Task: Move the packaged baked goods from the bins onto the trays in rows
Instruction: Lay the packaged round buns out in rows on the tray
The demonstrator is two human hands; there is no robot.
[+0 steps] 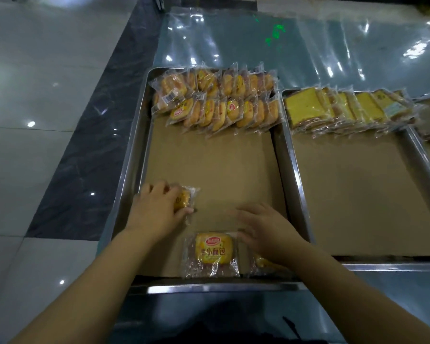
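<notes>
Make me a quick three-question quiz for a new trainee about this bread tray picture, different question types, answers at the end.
1. True or false: the left hand grips a packaged bun over the left tray.
2. How many rows of round buns already lie at that tray's far end?
3. Multiple choice: the square yellow cakes sit on A) the left tray, B) the middle tray, C) the floor.

Key: 1 true; 2 two; 3 B. The right hand holds nothing, beside a flat labelled bun.
</notes>
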